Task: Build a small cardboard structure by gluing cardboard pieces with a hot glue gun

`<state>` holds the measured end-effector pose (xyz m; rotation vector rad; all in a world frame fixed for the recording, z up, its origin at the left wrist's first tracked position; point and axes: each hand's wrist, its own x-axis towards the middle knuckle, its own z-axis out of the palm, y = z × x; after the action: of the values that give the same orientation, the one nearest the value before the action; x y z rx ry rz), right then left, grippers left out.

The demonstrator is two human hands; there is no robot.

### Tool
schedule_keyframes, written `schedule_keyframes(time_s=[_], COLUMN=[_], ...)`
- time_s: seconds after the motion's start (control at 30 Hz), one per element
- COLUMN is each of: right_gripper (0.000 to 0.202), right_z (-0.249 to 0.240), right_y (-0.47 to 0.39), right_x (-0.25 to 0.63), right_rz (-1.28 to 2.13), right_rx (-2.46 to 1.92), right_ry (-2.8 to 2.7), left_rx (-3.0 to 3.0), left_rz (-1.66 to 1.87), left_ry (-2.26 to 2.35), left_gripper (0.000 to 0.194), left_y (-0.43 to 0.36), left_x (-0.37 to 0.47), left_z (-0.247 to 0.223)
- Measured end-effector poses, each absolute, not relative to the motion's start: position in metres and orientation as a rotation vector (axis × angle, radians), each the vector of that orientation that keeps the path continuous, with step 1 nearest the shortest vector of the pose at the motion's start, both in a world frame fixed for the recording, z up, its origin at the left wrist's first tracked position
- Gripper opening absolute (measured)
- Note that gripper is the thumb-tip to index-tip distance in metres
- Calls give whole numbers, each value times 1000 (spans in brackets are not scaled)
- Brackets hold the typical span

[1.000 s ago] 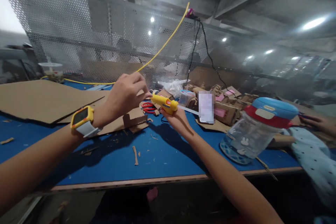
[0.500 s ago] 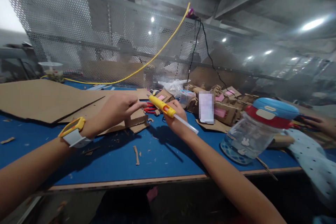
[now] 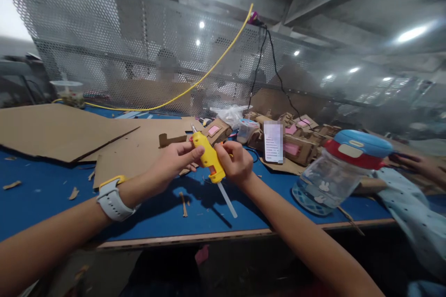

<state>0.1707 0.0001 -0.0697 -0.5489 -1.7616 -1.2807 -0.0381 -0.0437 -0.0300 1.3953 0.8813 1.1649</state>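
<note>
A yellow glue gun (image 3: 208,155) is held above the blue table, its metal nozzle pointing up and away to the left. A clear glue stick (image 3: 227,200) sticks out of its rear end. My right hand (image 3: 235,161) grips the gun from the right side. My left hand (image 3: 177,162) pinches the gun's left side with the thumb on its body. Behind the gun lies a small cardboard piece with a pink patch (image 3: 213,130). A cut cardboard sheet (image 3: 139,148) lies beyond my left hand.
A water bottle (image 3: 334,181) stands at the right, near a phone (image 3: 273,143) leaning on cardboard constructions (image 3: 306,148). Cardboard scraps (image 3: 183,204) dot the blue table (image 3: 146,220). Another person's hand (image 3: 414,164) is at far right. A mesh panel (image 3: 195,55) rises behind.
My left hand has moved right and taken hold of the glue gun. The gun has turned, its glue stick now pointing more steeply down. A cardboard strip near the sheet has shifted.
</note>
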Motion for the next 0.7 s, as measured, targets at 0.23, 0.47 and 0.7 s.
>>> schedule_keyframes(time_s=[0.23, 0.47, 0.7], right_gripper=[20, 26, 24], right_z=[-68, -70, -74], right_y=[-1, -3, 2], right_x=[166, 161, 166], right_rz=[-1319, -1189, -1111], right_rx=[-550, -643, -651], right_ry=[-1901, -2007, -1949], left_rx=[1231, 1136, 1195], left_rz=[1215, 1249, 1246], left_ry=[938, 972, 923], left_gripper=[61, 50, 44], left_y=[-43, -38, -40], left_x=[-37, -39, -42], left_z=[-37, -42, -39])
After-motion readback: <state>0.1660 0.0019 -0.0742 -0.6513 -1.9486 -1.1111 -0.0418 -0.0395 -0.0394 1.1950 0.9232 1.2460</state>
